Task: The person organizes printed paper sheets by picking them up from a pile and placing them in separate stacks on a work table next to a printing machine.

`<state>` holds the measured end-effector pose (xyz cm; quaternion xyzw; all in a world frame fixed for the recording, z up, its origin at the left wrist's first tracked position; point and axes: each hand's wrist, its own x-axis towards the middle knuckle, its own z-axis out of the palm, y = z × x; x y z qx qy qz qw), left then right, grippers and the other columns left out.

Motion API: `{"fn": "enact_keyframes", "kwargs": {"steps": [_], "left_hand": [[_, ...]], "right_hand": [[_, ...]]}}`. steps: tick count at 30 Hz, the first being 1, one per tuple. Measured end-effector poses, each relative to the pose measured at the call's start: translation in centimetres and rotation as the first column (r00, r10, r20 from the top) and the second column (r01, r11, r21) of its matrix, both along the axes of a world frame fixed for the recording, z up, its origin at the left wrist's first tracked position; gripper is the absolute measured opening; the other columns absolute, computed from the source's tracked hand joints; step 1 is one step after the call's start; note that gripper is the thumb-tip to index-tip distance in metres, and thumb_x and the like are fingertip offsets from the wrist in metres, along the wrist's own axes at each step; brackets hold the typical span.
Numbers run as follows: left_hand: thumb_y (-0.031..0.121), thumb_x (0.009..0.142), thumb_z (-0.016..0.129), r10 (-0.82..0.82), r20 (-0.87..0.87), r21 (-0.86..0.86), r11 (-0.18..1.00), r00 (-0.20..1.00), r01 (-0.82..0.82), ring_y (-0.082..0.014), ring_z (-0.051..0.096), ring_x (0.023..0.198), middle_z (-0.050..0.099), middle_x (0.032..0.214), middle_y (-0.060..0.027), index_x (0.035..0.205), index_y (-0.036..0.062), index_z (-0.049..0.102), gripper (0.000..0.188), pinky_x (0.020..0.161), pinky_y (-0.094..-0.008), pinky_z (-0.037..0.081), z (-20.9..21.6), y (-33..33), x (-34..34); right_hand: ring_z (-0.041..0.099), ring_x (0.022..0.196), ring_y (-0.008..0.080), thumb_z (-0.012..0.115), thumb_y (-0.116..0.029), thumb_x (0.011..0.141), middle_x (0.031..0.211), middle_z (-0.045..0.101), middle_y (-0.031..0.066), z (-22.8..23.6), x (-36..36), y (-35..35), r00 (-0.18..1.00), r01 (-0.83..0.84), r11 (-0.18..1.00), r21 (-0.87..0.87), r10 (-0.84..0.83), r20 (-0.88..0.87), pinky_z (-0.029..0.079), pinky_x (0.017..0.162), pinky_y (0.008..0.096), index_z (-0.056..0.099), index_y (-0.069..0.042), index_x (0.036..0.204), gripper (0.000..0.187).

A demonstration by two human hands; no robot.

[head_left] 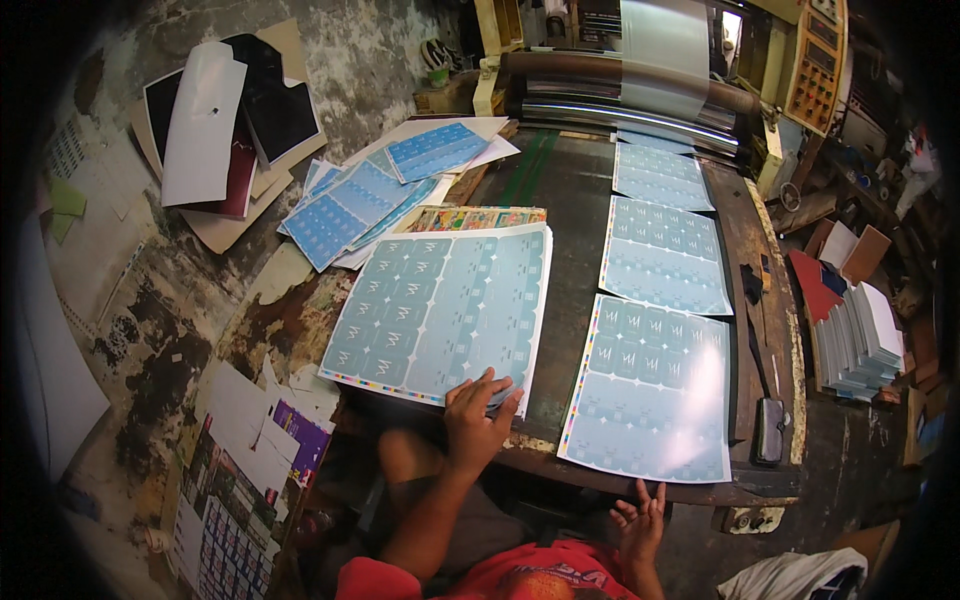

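Note:
My left hand is at the near right corner of a stack of blue-green printed sheets, its thumb and fingers closed around the bent-up corner of the top sheet. My right hand is just off the table's front edge, fingers stretched out and apart, holding nothing. Its fingertips come close to the near edge of a glossy printed sheet lying on the table; whether they touch it I cannot tell. Behind that sheet lie two more, a middle printed sheet and a far printed sheet, in a row toward the rollers.
Metal rollers with a clear film stand at the table's far end. Brighter blue sheets lie piled at the back left. A control panel is at upper right. A dark oblong block rests near the right edge.

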<state>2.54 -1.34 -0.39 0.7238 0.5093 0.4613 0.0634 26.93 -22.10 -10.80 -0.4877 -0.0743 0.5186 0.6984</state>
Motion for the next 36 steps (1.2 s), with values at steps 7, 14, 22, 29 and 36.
{"fn": "enact_keyframes", "kwargs": {"steps": [7,14,22,29,36], "left_hand": [[0.019,0.086,0.07,-0.006,-0.073,-0.009,1.0,0.997,0.005,-0.0272,0.063,0.112,0.072,0.104,-0.0057,0.101,0.0087,0.07,0.018,0.097,-0.0423,0.041,-0.1,-0.3,0.2],[0.024,0.098,0.057,0.007,0.373,-0.278,0.955,0.928,0.105,-0.0223,0.062,0.108,0.07,0.109,-0.0086,0.11,0.0037,0.069,0.026,0.098,-0.0374,0.042,-1.1,0.4,-0.9],[0.031,0.099,0.058,0.086,0.916,-0.197,0.947,0.391,0.254,-0.0175,0.055,0.11,0.063,0.114,-0.0122,0.11,-0.004,0.062,0.037,0.101,-0.033,0.038,0.2,0.6,-1.5],[0.03,0.1,0.054,0.133,0.678,-0.361,0.917,0.723,0.171,-0.0193,0.058,0.101,0.066,0.111,-0.0148,0.113,-0.0067,0.062,0.04,0.094,-0.0336,0.043,-0.5,0.0,-1.5],[0.02,0.101,0.049,-0.07,0.196,-0.25,0.961,0.978,0.119,-0.0299,0.062,0.11,0.066,0.117,-0.0206,0.114,-0.0007,0.067,0.031,0.096,-0.0362,0.044,-1.9,0.7,-1.1]], "right_hand": [[0.062,0.098,0.0193,0.053,-0.035,0.096,0.141,0.048,0.0154,-0.6,1.5,0.5,0.987,-0.113,0.993,0.035,0.108,0.123,0.052,0.081,0.036,0.029,-0.007,0.15,0.065],[0.063,0.1,0.0175,0.056,-0.02,0.097,0.124,0.062,0.016,-1.1,2.3,1.4,0.92,-0.209,0.975,-0.072,0.221,0.324,0.048,0.09,0.0303,0.052,0.003,0.133,0.043],[0.064,0.101,0.0211,0.055,-0.025,0.098,0.121,0.064,0.0173,0.3,3.1,2.6,0.887,-0.443,0.896,-0.032,0.432,-0.16,0.048,0.092,0.0323,0.054,0.004,0.13,0.043],[0.05,0.127,0.0337,0.051,-0.046,0.097,0.137,0.053,0.0182,4.1,3.5,20.5,0.331,-0.599,0.801,-0.022,0.272,0.903,0.038,0.107,0.0406,0.049,-0.001,0.137,0.06],[0.017,0.147,0.036,0.031,-0.063,0.095,0.159,0.024,0.0095,-0.7,12.3,39.2,-0.548,-0.195,0.829,-0.524,0.351,0.759,0.014,0.112,0.0654,0.027,-0.015,0.152,0.075]]}}
